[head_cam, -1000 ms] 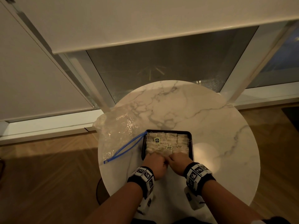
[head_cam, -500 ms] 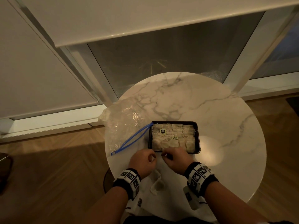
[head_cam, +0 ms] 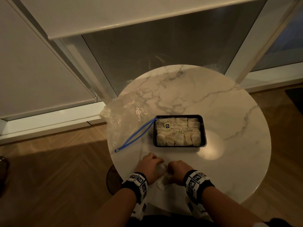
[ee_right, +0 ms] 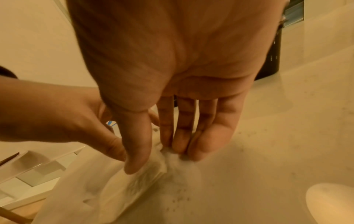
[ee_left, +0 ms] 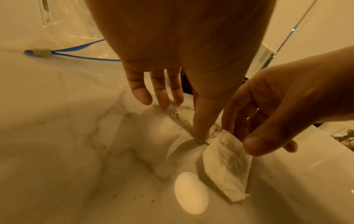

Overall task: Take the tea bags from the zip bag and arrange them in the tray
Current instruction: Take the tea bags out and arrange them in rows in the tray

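While both hands meet, tea bag (ee_left: 226,163) pinched under right fingers (ee_left: 254,145)

Bench (head_cam: 205,95): polished white marble with grey veins, reflecting a lamp glare. Zip bag (head_cam: 126,118): clear crinkled plastic film, glinting, with a blue plastic zip strip. Tray (head_cam: 204,128): black, smooth-looking plastic. Tea bags (head_cam: 178,133): matt, fibrous off-white paper. Floor (head_cam: 57,169): showing wood grain.
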Demonstrator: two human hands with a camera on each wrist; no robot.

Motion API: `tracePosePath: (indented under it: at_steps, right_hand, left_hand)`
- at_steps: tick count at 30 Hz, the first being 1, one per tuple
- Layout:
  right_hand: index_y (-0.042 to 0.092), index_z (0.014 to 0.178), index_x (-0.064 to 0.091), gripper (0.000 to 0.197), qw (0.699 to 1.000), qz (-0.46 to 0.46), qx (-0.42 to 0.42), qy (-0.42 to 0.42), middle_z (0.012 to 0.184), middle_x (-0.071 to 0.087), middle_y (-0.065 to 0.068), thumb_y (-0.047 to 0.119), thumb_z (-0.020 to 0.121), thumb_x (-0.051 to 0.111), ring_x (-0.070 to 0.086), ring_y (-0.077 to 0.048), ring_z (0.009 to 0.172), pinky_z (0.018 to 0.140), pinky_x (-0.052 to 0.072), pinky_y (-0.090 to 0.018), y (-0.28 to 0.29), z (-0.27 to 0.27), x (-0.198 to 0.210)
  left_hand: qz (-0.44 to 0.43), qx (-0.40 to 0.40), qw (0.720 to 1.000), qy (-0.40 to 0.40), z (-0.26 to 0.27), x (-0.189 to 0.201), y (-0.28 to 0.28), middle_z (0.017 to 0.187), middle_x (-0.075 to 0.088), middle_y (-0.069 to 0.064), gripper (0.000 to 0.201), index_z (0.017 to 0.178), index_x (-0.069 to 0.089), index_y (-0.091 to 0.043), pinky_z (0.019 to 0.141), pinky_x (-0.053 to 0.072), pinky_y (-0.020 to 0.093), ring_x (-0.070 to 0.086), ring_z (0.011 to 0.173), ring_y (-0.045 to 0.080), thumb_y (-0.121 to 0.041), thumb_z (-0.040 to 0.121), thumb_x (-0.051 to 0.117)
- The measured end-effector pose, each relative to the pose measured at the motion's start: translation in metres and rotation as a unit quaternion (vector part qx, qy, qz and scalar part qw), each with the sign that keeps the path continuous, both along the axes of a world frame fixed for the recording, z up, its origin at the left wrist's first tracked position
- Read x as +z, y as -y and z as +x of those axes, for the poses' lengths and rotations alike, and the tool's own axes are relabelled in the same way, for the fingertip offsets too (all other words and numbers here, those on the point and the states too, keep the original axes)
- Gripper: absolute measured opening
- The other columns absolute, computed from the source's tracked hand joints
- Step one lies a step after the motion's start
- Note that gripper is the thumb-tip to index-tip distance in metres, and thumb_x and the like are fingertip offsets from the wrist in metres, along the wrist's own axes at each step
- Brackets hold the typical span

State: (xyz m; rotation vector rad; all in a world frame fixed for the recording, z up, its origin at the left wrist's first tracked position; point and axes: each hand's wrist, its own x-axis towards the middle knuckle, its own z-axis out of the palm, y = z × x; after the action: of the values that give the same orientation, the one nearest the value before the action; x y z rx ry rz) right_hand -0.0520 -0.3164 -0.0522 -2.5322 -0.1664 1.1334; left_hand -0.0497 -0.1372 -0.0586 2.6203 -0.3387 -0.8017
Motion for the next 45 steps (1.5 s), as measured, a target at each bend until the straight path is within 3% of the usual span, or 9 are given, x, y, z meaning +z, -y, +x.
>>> tracePosePath:
  at_steps: [9,16,20,24,28,32,35,41,45]
  right_hand:
    - [0.026,0.100,0.065,0.024,0.999,-0.018,-0.026,0.029,0.109,0.063,-0.003,0.040,0.081,0.069,0.063,-0.024,0.098,0.079,0.052,-0.035,-0.014,-0.009,-0.003]
    - [0.024,0.072,0.057,0.021,0.981,0.063,-0.182,0.015,0.081,0.058,0.003,0.029,0.074,0.077,0.056,-0.014,0.074,0.056,0.041,-0.019,0.001,-0.006,0.001]
    - [0.010,0.086,0.062,0.013,0.907,0.211,-0.359,-0.060,0.085,0.070,-0.012,0.007,0.080,0.072,0.067,-0.022,0.070,0.059,0.059,-0.031,0.014,-0.005,0.011]
    - [0.003,0.102,0.064,0.023,0.814,0.327,-0.469,-0.104,0.090,0.063,-0.020,-0.010,0.083,0.060,0.065,-0.028,0.070,0.062,0.058,-0.037,0.022,-0.003,0.028]
    - [-0.006,0.106,0.064,0.027,0.709,0.426,-0.544,-0.144,0.087,0.062,-0.021,-0.015,0.087,0.048,0.060,-0.030,0.072,0.064,0.055,-0.035,0.026,0.001,0.043]
    - [-0.005,0.101,0.065,0.017,0.670,0.477,-0.549,-0.150,0.078,0.058,-0.016,-0.008,0.087,0.054,0.059,-0.026,0.065,0.062,0.052,-0.035,0.030,0.010,0.051]
    - [0.000,0.095,0.066,0.008,0.682,0.481,-0.535,-0.130,0.078,0.060,-0.014,0.005,0.089,0.064,0.059,-0.026,0.068,0.065,0.053,-0.036,0.031,0.015,0.058]
    - [0.005,0.087,0.068,0.009,0.824,0.381,-0.419,-0.013,0.076,0.070,-0.011,0.014,0.089,0.069,0.064,-0.017,0.061,0.060,0.054,-0.028,0.039,0.027,0.075]
    - [0.010,0.084,0.070,0.006,0.867,0.308,-0.386,0.070,0.075,0.072,-0.002,0.014,0.083,0.075,0.065,-0.010,0.066,0.059,0.052,-0.022,0.050,0.037,0.080]
  left_hand:
    - [0.017,0.001,1.000,0.021,0.005,-0.002,-0.009,0.129,0.045,-0.004,0.041,0.122,0.060,-0.029,0.101,0.045,0.034,0.046,0.119,0.019,-0.044,0.085,0.069]
    - [0.029,0.037,0.999,-0.016,0.007,0.003,-0.016,0.114,0.053,0.000,0.031,0.105,0.057,-0.025,0.092,0.047,0.036,0.052,0.107,0.022,-0.049,0.088,0.065]
    - [-0.035,0.121,0.991,-0.046,0.005,0.007,-0.020,0.091,0.061,-0.006,0.027,0.101,0.055,-0.026,0.072,0.047,0.027,0.058,0.084,0.014,-0.046,0.089,0.067]
    - [-0.147,0.232,0.959,-0.073,0.004,0.018,-0.020,0.086,0.065,-0.007,0.031,0.110,0.062,-0.020,0.064,0.049,0.018,0.062,0.076,0.007,-0.046,0.092,0.064]
    - [-0.215,0.302,0.922,-0.112,0.015,0.028,-0.016,0.098,0.071,0.007,0.018,0.105,0.070,-0.014,0.073,0.060,0.032,0.069,0.087,0.019,-0.028,0.094,0.066]
    - [-0.328,0.370,0.854,-0.163,0.024,0.050,-0.011,0.110,0.070,0.007,0.017,0.112,0.068,-0.016,0.073,0.055,0.027,0.068,0.101,0.023,-0.022,0.098,0.061]
    - [-0.367,0.396,0.824,-0.172,0.030,0.067,-0.006,0.113,0.070,0.006,0.018,0.114,0.068,-0.021,0.075,0.052,0.031,0.065,0.105,0.023,-0.026,0.098,0.060]
    - [-0.444,0.441,0.755,-0.196,0.033,0.083,0.007,0.111,0.074,0.010,0.023,0.116,0.065,-0.014,0.090,0.048,0.041,0.066,0.109,0.028,-0.023,0.095,0.059]
    - [-0.497,0.483,0.683,-0.231,0.030,0.084,0.021,0.104,0.075,0.014,0.025,0.116,0.063,-0.009,0.087,0.049,0.041,0.070,0.100,0.030,-0.016,0.094,0.055]
